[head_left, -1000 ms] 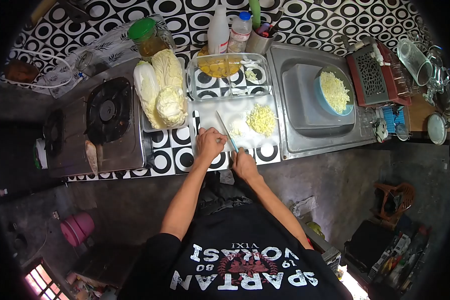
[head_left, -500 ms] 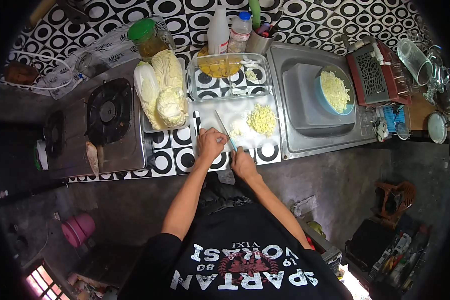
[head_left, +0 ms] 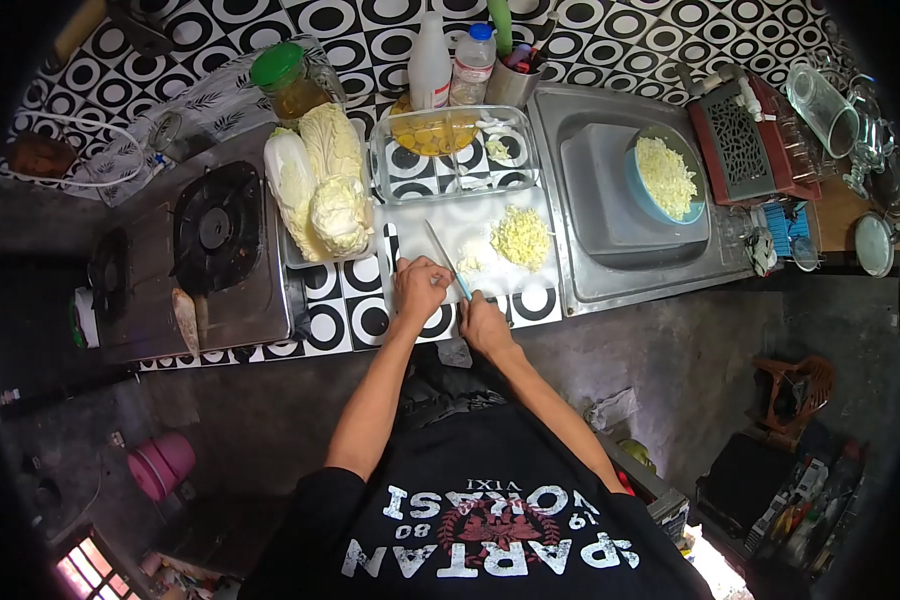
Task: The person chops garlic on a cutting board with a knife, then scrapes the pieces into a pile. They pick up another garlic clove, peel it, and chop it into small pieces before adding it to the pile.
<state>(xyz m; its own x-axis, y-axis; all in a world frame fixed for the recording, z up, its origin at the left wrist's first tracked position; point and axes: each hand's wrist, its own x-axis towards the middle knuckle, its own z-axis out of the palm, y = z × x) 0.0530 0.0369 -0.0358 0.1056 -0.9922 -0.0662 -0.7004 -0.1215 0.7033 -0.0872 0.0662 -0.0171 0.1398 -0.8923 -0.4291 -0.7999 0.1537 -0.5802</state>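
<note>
My right hand is wrapped round the light blue handle of a knife, whose blade points away and to the left over a translucent white cutting board. Close to the blade's left side, my left hand has its fingers curled down on the board. Whatever lies under those fingertips is hidden. Just right of the blade sits a small heap of white chopped bits. Beyond it is a larger pile of pale yellow-green chopped pieces.
Left of the board, a tray holds napa cabbages, beside a gas stove. Behind stands a glass dish with scraps, then bottles. On the right, a sink carries a blue bowl of shredded cabbage.
The view has shifted very slightly. Both hands and the knife stay in nearly the same place, and the chopped piles look the same.
</note>
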